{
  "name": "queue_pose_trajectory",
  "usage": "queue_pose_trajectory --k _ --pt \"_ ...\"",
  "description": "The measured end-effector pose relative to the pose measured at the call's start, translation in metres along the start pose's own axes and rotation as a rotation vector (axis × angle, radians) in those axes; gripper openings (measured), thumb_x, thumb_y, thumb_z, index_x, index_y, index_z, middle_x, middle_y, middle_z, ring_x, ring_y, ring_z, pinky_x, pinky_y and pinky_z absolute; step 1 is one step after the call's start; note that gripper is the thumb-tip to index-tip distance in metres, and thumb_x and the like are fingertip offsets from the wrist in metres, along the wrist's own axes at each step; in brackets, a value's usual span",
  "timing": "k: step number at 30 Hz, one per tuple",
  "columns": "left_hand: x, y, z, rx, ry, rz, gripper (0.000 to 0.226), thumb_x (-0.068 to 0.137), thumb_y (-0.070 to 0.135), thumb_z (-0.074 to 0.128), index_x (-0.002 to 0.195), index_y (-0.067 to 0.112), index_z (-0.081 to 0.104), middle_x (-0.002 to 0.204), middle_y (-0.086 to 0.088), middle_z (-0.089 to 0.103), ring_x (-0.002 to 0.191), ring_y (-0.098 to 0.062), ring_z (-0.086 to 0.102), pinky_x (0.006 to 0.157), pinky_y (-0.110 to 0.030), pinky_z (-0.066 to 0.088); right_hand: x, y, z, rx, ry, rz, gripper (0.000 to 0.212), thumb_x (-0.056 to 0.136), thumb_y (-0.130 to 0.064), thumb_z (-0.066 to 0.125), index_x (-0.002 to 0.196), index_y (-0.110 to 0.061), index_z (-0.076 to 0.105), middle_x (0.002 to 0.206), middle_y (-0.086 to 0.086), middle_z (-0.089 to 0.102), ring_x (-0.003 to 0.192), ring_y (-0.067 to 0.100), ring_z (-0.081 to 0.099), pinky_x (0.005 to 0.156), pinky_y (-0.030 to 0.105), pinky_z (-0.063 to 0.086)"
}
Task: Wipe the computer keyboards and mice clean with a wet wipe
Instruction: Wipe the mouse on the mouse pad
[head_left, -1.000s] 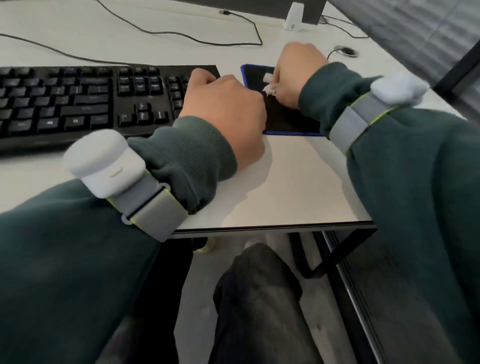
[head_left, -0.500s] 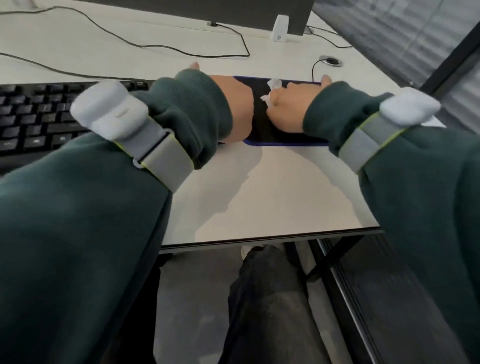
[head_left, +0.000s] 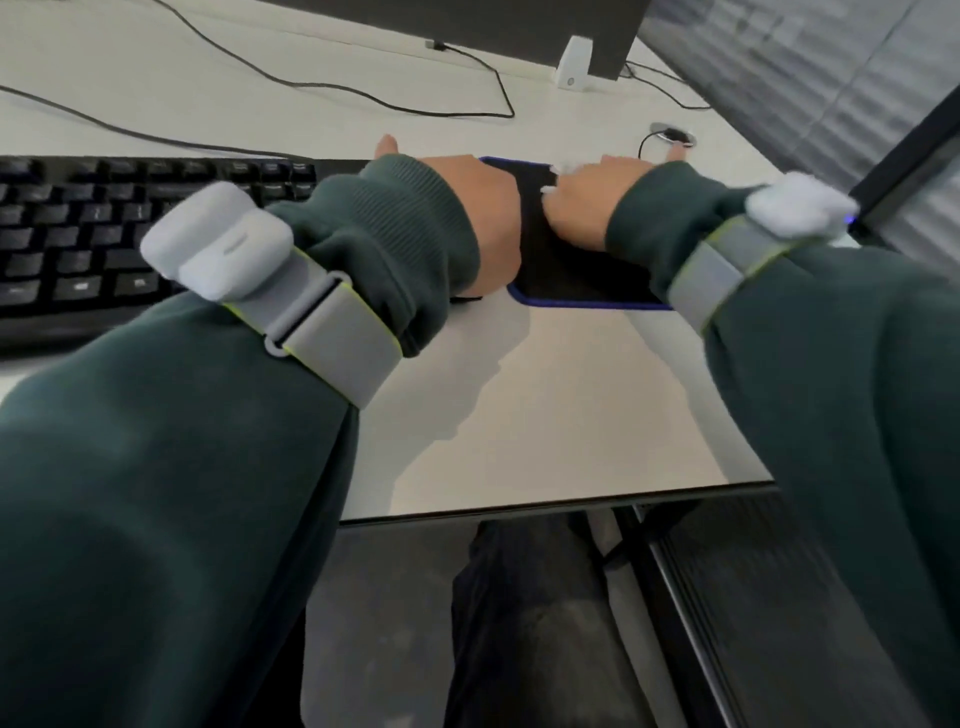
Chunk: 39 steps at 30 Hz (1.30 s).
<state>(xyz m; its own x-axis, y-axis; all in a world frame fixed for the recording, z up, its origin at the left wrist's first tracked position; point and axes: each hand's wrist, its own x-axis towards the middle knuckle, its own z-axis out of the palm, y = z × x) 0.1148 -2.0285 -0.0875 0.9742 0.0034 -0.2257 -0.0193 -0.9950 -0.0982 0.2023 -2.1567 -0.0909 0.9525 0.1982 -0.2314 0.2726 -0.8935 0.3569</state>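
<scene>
Scraps of white wipe show at upper centre, gripped by the right hand over the mat. Just left, the left hand (fingers hidden, so I cannot tell its grip). At upper left lies the keyboard.

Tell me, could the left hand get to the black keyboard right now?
Probably yes. The left hand sits just beside the keyboard, nothing between them; the wet wipe is with the right hand, though.

White desk on black metal frame, grey floor beneath; pale slatted blinds at right, soft shadows across desktop.
</scene>
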Motion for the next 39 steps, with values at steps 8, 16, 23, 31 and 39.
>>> queue_pose_trajectory --k 8,16,23,31,39 --pt "0.002 -0.007 0.005 0.005 0.039 0.077 0.044 0.101 0.039 0.039 0.143 0.028 0.048 0.141 -0.002 0.051 0.139 -0.028 0.038 0.117 -0.061 0.011 -0.041 -0.004 0.027 0.139 0.17 -0.112 0.049 0.101 -0.037 0.018 0.145 -0.032 0.036 0.15 -0.006 0.043 0.149 0.023 0.022 0.109 0.075 -0.004" --pt "-0.002 -0.001 -0.003 0.043 -0.019 0.057 0.05 0.101 0.04 0.033 0.15 0.031 0.041 0.148 0.001 0.045 0.146 -0.03 0.029 0.116 -0.07 -0.003 0.014 -0.001 -0.003 0.071 0.036 0.038 0.035 0.096 -0.034 0.03 0.111 -0.016 0.056 0.125 0.008 0.059 0.124 0.035 0.05 0.114 0.065 0.012" --pt "-0.007 -0.001 -0.004 0.067 -0.009 0.067 0.049 0.103 0.04 0.036 0.149 0.027 0.043 0.144 -0.002 0.047 0.143 -0.029 0.033 0.116 -0.065 0.001 -0.022 -0.009 0.014 0.048 0.16 -0.11 0.056 0.097 -0.03 0.028 0.154 -0.026 0.023 0.128 0.002 0.061 0.13 0.034 0.046 0.114 0.067 -0.008" --pt "-0.013 -0.006 -0.006 -0.035 0.06 0.085 0.043 0.103 0.031 0.038 0.143 0.021 0.049 0.136 -0.004 0.055 0.131 -0.028 0.046 0.114 -0.05 0.024 0.003 -0.03 -0.018 0.052 0.129 -0.039 0.031 0.097 -0.032 0.045 0.12 -0.017 0.061 0.117 0.008 0.062 0.118 0.036 0.054 0.114 0.062 0.02" --pt "-0.009 -0.009 -0.005 -0.175 0.116 0.069 0.036 0.103 0.029 0.041 0.134 0.019 0.057 0.112 -0.004 0.056 0.096 -0.022 0.044 0.085 -0.036 0.028 -0.018 -0.014 -0.007 -0.017 0.195 -0.119 0.023 0.096 -0.027 0.041 0.113 -0.028 0.057 0.101 0.002 0.055 0.116 0.034 0.051 0.115 0.066 0.008"
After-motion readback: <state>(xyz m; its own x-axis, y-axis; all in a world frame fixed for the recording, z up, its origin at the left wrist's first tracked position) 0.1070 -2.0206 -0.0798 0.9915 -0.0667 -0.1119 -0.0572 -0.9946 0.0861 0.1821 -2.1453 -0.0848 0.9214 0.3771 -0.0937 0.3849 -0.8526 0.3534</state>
